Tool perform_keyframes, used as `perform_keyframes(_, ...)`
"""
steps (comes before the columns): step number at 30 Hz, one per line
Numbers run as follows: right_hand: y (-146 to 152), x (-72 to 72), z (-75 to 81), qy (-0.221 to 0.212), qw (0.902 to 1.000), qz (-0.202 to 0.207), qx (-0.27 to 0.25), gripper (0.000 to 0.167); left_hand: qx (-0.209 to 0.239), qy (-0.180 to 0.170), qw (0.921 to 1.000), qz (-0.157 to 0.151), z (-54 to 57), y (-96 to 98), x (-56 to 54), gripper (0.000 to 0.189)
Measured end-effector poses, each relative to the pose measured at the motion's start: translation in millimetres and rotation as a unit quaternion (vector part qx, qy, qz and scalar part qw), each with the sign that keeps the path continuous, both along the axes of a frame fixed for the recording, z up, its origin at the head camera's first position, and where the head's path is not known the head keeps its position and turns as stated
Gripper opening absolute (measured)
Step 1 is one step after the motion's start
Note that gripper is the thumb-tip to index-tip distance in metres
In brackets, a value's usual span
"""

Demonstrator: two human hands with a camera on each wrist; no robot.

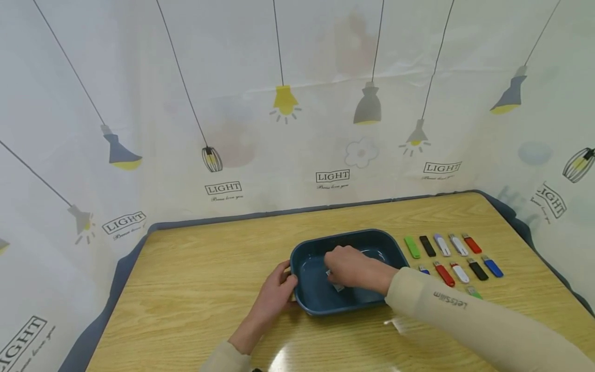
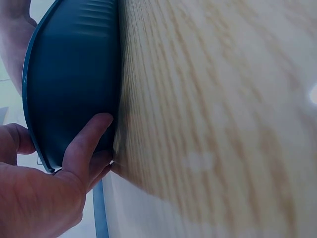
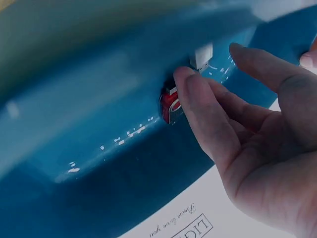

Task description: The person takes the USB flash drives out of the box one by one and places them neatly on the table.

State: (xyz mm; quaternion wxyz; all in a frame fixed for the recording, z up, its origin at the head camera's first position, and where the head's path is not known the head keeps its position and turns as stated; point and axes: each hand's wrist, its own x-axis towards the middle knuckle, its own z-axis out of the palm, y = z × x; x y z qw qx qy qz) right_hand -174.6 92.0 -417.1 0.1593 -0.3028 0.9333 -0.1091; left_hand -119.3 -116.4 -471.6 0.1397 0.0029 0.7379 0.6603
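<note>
A dark blue rectangular tray (image 1: 321,311) sits on the wooden table. My left hand (image 1: 274,292) holds its left end, thumb at the rim and fingers against the outer wall, as the left wrist view shows. Inside the tray is my right hand (image 1: 350,266), bent downward. In the right wrist view its thumb and fingertips (image 3: 238,49) stand apart. By them are a red USB flash drive (image 3: 171,105) and a silver USB plug (image 3: 202,57); the fingers partly cover the red one. From above, part of a pale flash drive (image 1: 338,287) shows below the hand.
Right of the tray, several USB flash drives lie in rows, among them a green one (image 1: 411,247), a red one (image 1: 472,243) and a blue one (image 1: 492,266). The right forearm partly hides the nearer ones. A lamp-patterned cloth (image 1: 297,155) hangs behind the table (image 1: 209,258).
</note>
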Motion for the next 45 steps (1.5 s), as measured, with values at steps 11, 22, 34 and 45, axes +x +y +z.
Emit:
perform_keyframes(11,-6.4,5.0,-4.6,0.002,0.9997,-0.009,0.024,0.027,-0.002,-0.006,1.0000,-0.001,-0.1,1.5,-0.5,0.057)
perform_keyframes(22,-8.8,4.2,-6.8,0.000,0.9996,-0.006,0.028,0.022,0.002,-0.003,1.0000,-0.005,1.7,1.4,0.8,0.057)
perform_keyframes(34,-9.2,4.0,-14.0,0.012,0.9995,0.000,0.030,0.011,-0.004,-0.003,1.0000,-0.003,1.5,2.1,0.8,0.057)
perform_keyframes(45,-6.4,2.6,-11.3,0.016,0.9997,0.000,0.019,0.019,-0.010,-0.004,0.9999,-0.002,1.7,1.0,1.5,0.058)
